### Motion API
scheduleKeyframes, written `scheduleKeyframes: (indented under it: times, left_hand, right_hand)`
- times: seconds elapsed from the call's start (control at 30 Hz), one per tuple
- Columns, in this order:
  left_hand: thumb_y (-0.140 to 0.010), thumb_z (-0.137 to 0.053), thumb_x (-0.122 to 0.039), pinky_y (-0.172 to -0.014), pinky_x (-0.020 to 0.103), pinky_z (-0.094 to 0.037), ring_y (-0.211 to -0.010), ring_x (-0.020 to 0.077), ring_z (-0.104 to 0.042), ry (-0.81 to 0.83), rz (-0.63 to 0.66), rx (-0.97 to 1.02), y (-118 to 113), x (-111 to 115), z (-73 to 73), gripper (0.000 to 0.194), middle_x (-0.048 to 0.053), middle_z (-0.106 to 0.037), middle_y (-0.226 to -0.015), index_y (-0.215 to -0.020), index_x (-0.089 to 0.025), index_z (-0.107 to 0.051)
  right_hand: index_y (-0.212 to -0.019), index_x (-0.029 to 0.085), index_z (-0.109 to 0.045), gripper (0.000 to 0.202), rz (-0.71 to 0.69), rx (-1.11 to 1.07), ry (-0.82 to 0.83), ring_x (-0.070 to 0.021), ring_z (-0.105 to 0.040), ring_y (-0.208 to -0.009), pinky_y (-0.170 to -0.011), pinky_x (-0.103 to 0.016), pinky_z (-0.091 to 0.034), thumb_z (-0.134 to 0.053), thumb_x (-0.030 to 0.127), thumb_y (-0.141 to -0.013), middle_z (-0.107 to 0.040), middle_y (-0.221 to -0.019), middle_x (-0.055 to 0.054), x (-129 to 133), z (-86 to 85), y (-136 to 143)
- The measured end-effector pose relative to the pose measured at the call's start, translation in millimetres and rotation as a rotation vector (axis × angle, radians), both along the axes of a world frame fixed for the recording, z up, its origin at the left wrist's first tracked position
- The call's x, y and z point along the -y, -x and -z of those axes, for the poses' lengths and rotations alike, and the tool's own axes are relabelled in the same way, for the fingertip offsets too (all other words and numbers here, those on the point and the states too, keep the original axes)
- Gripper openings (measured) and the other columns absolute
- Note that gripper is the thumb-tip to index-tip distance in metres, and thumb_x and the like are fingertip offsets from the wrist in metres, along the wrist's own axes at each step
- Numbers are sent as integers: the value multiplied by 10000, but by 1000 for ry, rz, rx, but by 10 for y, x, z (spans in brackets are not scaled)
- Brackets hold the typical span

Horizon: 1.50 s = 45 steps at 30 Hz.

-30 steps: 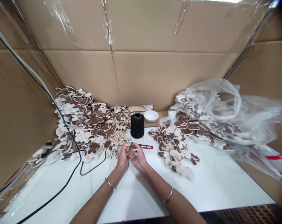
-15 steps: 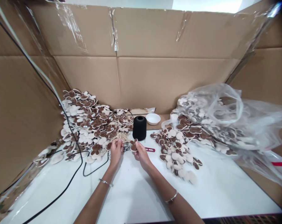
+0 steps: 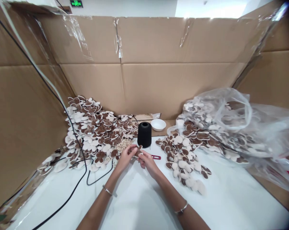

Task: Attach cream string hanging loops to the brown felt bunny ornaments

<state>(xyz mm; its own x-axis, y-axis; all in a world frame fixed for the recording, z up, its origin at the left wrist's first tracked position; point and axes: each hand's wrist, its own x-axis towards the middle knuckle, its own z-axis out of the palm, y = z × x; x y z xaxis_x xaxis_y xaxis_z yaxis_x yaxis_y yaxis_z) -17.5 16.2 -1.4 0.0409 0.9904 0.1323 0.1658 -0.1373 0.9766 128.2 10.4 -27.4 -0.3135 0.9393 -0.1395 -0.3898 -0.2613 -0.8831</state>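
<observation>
Two hands [image 3: 125, 158] [image 3: 147, 161], two bracelets [image 3: 107, 190] [image 3: 182, 209]; one black cone [image 3: 144, 136], one white bowl [image 3: 158, 125]

Pale-edged brown piece [image 3: 138, 152], black cone [image 3: 144, 135], white bowl [image 3: 158, 129]

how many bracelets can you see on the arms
2: one silver-coloured bracelet on the left forearm, and another on the right forearm. Any farther up would be out of view.

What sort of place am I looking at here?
Probably a handwork station, perhaps in a workshop. Cardboard walls close in a white table; a large pile of matching brown-and-white pieces lies on the left, and a black spool, seemingly of thread, stands near the middle.
</observation>
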Motion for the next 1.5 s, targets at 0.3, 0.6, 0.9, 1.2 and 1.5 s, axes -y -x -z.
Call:
scheduleKeyframes:
  times: [0.3,0.6,0.9,1.2,1.5]
  left_hand:
    - [-670,-756,-437,-795,339,-539,-863,204,-672,51,-90,227,64,-30,71,454,74,-686,-891,-1004,-166,-610]
    - [-859,-598,-343,-832,355,-479,-897,211,-600,-297,-126,-236,6,126,-28,142,55,-619,-923,-864,-201,-612]
    - [-880,-588,-315,-801,383,-437,-893,243,-553,-552,33,-724,-37,196,75,145,76,-600,-938,-951,-191,-561]
    - [-942,-444,-267,-752,356,-430,-785,213,-533,-522,32,-747,-48,208,73,126,62,-567,-830,-882,-187,-522]
    - [-969,-364,-300,-738,341,-422,-789,208,-543,-365,122,-620,-39,201,77,265,66,-571,-837,-790,-196,-530]
  right_hand:
    - [-1056,138,-581,485,-32,-69,-20,-153,-609,-537,-383,-203,-376,-676,488,-734,-717,-787,-97,-22,-15,-66]
    - [-973,140,-594,414,-121,-171,58,-197,-700,-670,-455,-223,-458,-689,493,-778,-715,-880,-117,52,-27,-14]
    - [-1053,203,-556,495,25,-164,132,-214,-710,-792,-687,-328,-536,-785,424,-674,-703,-1000,-67,78,-84,-3]
    - [-1084,207,-487,603,34,-35,112,-201,-701,-719,-658,-302,-507,-759,531,-654,-705,-861,-41,31,11,4]
    - [-881,221,-423,520,-26,100,31,-156,-614,-472,-463,-245,-464,-666,636,-683,-612,-567,42,-13,92,5]
